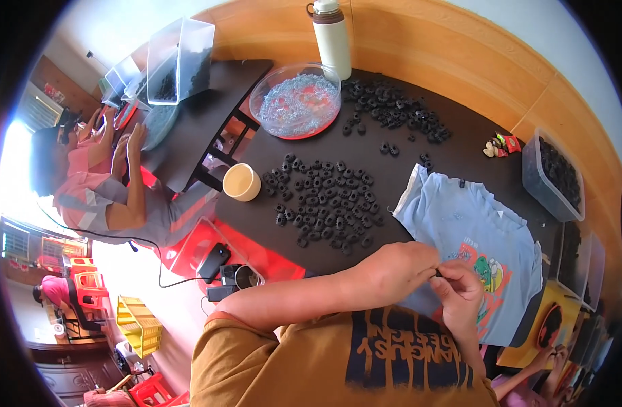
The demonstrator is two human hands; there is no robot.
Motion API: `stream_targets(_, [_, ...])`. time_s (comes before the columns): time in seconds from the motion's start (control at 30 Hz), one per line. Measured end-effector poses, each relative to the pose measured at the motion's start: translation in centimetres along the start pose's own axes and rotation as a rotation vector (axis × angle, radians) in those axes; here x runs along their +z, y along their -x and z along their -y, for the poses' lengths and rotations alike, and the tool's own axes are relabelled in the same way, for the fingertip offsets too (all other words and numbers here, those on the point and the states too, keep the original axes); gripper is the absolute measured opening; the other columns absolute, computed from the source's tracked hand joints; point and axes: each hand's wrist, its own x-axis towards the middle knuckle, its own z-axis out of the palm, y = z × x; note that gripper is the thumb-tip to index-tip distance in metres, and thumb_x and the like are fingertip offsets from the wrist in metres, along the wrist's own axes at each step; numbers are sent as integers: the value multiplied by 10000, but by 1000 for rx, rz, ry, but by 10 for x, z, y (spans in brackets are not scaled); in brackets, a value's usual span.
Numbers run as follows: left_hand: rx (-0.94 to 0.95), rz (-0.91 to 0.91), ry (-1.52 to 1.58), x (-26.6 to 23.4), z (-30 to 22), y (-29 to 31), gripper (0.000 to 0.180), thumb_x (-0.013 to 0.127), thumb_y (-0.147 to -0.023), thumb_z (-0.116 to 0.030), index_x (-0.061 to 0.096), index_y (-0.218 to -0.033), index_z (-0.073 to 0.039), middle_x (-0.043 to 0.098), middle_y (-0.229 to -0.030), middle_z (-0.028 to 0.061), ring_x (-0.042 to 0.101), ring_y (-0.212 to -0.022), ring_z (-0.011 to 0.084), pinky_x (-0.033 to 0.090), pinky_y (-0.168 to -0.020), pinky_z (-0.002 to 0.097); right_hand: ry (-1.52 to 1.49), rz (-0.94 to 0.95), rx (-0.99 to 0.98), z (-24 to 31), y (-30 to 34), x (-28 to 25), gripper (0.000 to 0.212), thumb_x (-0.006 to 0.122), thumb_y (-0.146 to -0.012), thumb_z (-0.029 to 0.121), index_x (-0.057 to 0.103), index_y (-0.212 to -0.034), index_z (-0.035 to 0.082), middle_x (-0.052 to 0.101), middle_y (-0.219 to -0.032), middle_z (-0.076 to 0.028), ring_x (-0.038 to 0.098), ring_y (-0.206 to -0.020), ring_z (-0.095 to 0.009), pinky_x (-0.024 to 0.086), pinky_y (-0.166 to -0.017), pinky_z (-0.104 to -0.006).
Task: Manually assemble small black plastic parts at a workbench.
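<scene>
My left hand and my right hand meet above a light blue T-shirt with a printed cartoon. Both have their fingers pinched together on a small black part, of which only a dark bit shows between the fingertips. Left of the shirt, many small black plastic parts are spread over the dark table. A looser heap of similar black parts lies farther back. Beside the spread parts stands a beige cup. Behind it, a clear round bowl holds many tiny silvery-blue pieces.
A white bottle stands against the wooden wall panel. Clear bins of black parts line the right edge, near small snack packets. At the left, a co-worker sits at another table with a tall clear bin.
</scene>
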Motion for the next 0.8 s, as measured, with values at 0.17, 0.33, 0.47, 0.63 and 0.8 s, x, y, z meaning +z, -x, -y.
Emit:
stream_targets(0.17, [-114,95,126,-17,-10,-3,93,560,-862,-72,579,-903,10,592,-792,137,612,-772,292,494,-676,372,35,-2,12,0,2,-1,183,713,-739,-59,651,-906,-14,619,-928,-93,574,-844,-154,441,-750,-252])
stream_targets(0.33, [-113,88,65,-15,-11,3,78,551,-842,-48,571,-891,9,579,-756,140,601,-720,299,489,-655,385,179,-18,-33,8,6,10,191,716,-721,-67,650,-894,-19,627,-885,-93,585,-814,-162,445,-723,-257])
stream_targets(0.47, [53,-8,-46,0,2,9,70,562,-826,-44,573,-879,1,565,-756,138,585,-727,326,482,-646,403,361,-53,-162,6,8,14,190,735,-716,-38,649,-884,-18,637,-873,-103,603,-782,-190,458,-697,-277])
stream_targets(0.63, [134,-41,-145,-5,-6,4,122,600,-808,-30,615,-927,-16,593,-789,149,582,-726,342,478,-637,403,472,-97,-276,11,4,14,200,746,-709,-31,654,-884,-1,654,-859,-117,627,-788,-233,481,-694,-303])
stream_targets(0.8, [127,-118,-66,-16,-28,0,325,629,-734,79,621,-1053,20,608,-812,122,588,-704,258,481,-595,321,19,-27,-246,27,-12,16,210,720,-736,-55,643,-928,-21,644,-879,-112,616,-785,-195,470,-687,-290])
